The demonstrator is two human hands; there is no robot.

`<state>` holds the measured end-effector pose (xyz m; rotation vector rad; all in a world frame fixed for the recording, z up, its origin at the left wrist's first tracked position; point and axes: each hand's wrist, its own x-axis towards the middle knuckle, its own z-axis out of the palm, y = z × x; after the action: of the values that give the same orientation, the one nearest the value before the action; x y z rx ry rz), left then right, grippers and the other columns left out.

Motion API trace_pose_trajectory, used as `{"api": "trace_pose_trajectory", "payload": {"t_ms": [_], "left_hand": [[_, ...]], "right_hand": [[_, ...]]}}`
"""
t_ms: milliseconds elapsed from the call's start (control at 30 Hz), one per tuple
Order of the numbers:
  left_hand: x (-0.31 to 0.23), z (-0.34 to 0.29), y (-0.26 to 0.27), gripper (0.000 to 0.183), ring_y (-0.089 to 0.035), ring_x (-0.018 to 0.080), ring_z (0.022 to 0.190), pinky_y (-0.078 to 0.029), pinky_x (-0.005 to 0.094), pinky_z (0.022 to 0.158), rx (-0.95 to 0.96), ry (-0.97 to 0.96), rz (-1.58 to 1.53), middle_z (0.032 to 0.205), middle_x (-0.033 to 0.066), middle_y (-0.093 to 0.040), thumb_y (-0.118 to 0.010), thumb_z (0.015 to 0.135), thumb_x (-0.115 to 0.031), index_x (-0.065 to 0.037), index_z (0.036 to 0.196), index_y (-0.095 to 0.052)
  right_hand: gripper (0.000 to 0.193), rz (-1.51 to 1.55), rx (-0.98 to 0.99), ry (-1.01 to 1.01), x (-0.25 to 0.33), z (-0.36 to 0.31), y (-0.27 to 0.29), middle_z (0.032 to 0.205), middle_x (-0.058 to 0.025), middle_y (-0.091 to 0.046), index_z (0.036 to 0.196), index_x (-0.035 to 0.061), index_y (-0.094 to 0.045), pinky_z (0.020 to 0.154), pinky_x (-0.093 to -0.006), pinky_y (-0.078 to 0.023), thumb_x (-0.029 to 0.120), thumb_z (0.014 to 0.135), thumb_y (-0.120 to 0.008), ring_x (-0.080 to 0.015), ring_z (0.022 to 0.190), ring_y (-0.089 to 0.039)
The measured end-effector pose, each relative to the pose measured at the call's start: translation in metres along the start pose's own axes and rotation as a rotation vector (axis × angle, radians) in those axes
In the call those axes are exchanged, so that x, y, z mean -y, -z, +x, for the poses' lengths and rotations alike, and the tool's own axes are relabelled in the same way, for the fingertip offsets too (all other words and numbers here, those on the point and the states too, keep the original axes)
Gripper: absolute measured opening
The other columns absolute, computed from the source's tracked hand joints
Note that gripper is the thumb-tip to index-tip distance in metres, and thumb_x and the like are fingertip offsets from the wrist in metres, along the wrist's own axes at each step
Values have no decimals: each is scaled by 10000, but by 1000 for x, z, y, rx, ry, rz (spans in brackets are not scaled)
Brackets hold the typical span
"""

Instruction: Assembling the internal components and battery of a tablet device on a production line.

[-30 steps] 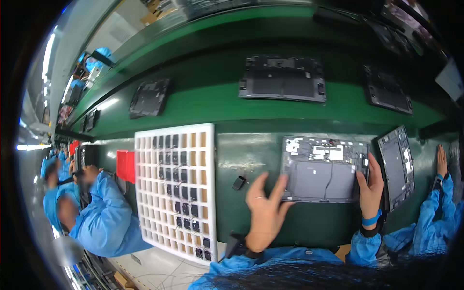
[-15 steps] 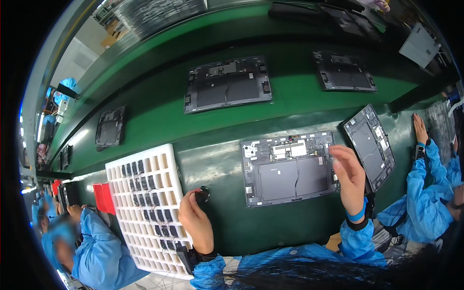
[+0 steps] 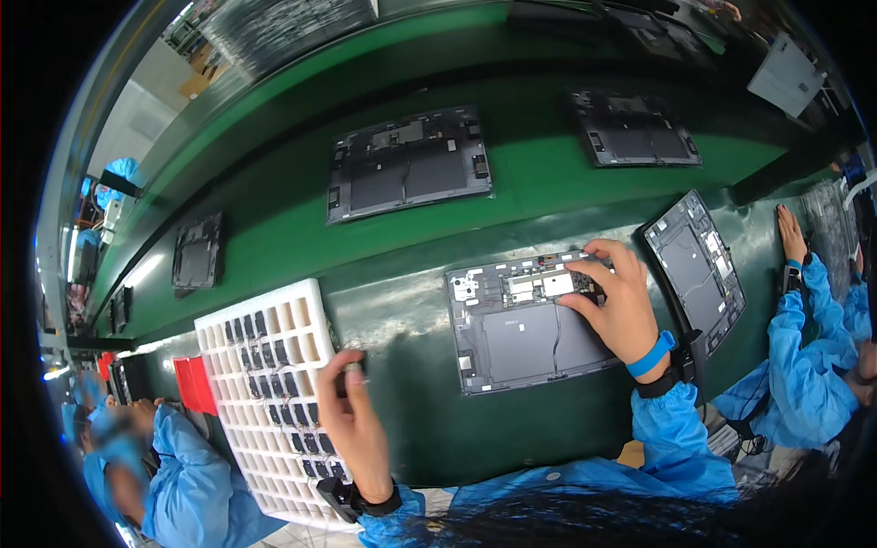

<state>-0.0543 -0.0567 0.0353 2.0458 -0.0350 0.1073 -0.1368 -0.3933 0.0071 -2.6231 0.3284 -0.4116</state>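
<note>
My left hand (image 3: 352, 425) is raised beside the white foam tray (image 3: 320, 306), its thumb and fingers pinching a small black part (image 3: 350, 358). The exact kind of that part cannot be made out. My right hand (image 3: 621, 306) reaches over an opened dark-grey device casing (image 3: 525, 342), which lies on the green bench. Its thumb and forefinger are spread apart at the circuit board (image 3: 525, 288) along the casing's far side, with nothing visible held between them. Rows of small black parts with thin wires (image 3: 265, 354) fill some of the tray's pockets.
Another opened casing (image 3: 699, 269) lies tilted to the right. Beyond, on a bright green strip, rest more casings (image 3: 411, 164) (image 3: 635, 128) (image 3: 198, 251). A red piece (image 3: 194, 384) is left of the tray. People in blue sleeves (image 3: 196, 479) (image 3: 795, 384) sit on both sides.
My right hand has moved left from the casing's right edge onto its circuit board. My left hand has shifted slightly left, still holding the small black part. The view has shifted a little.
</note>
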Motion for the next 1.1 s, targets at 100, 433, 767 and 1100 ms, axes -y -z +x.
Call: {"api": "trace_pose_trajectory", "payload": {"t_ms": [100, 433, 767, 1100], "left_hand": [[-2, -3, -15, 233, -620, 86, 820, -462, 236, 713, 239, 34, -165, 996, 39, -763, -597, 1142, -141, 22, 1174, -760], [-37, -7, -59, 204, -481, 24, 622, -365, 244, 575, 519, -15, -203, 772, 57, -768, -662, 1099, -97, -14, 1232, -793], [-50, -11, -63, 190, -745, 190, 668, -559, 307, 640, 697, -42, -97, 790, 116, -772, -699, 1061, -95, -53, 1210, -809], [-56, -24, -64, 143, -760, 118, 895, -571, 256, 767, 643, 182, -666, 976, 77, -818, -776, 1016, -25, -18, 1158, -789]], "right_hand": [[368, 68, 4, -15, -7, 6, -3, 1287, -71, -603, 1146, 117, -798, 1020, -452, -402, 244, 820, -912, -320, 1172, -562], [137, 261, -115, -50, 13, 10, -4, 1124, -75, -638, 1025, 71, -799, 964, -411, -454, 142, 917, -844, -283, 1068, -599], [190, 697, 153, 29, 91, -2, 22, 991, -97, -728, 1120, 26, -778, 728, -328, -554, 53, 938, -825, -213, 854, -709], [103, 1366, 195, -240, 76, -24, 3, 1076, -88, -725, 1111, -4, -761, 849, -324, -548, -9, 1009, -761, -159, 981, -667]]}}
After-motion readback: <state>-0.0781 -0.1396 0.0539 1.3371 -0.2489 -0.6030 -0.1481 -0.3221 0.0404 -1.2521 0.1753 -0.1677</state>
